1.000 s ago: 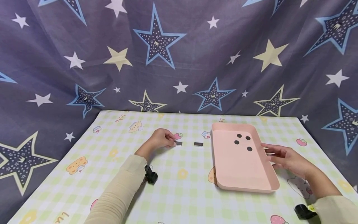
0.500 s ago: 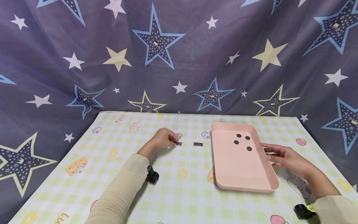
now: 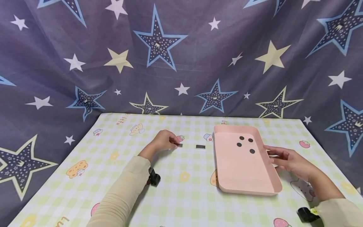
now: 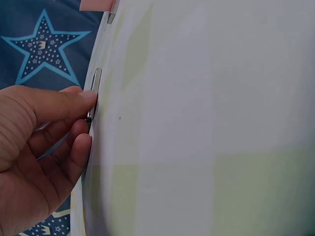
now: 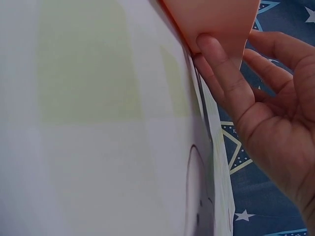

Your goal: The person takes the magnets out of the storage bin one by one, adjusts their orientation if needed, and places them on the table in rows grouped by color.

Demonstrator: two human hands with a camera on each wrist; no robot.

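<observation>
On the table, my left hand (image 3: 164, 140) pinches a small flat black-and-silver rectangular piece (image 3: 180, 145) at its left end, between thumb and fingertips. The left wrist view shows this piece (image 4: 97, 81) edge-on as a thin silver strip, with the thumb (image 4: 78, 104) covering its near part. A second matching piece (image 3: 200, 147) lies to its right, apart from the hand. My right hand (image 3: 295, 162) rests its extended fingertips against the outer right wall of a pink tray (image 3: 241, 176). In the right wrist view, the thumb and fingers touch the tray wall (image 5: 216, 19) without wrapping round it.
Several dark round spots (image 3: 252, 151) show on the tray's floor toward its far end; whether they are loose discs cannot be told. A checked cloth (image 3: 170, 201) covers the table. Behind its far edge hangs a star-patterned curtain (image 3: 193, 63).
The piece at my left hand has shifted very slightly left, along with the fingertips. My right hand stays at the tray, which has not moved.
</observation>
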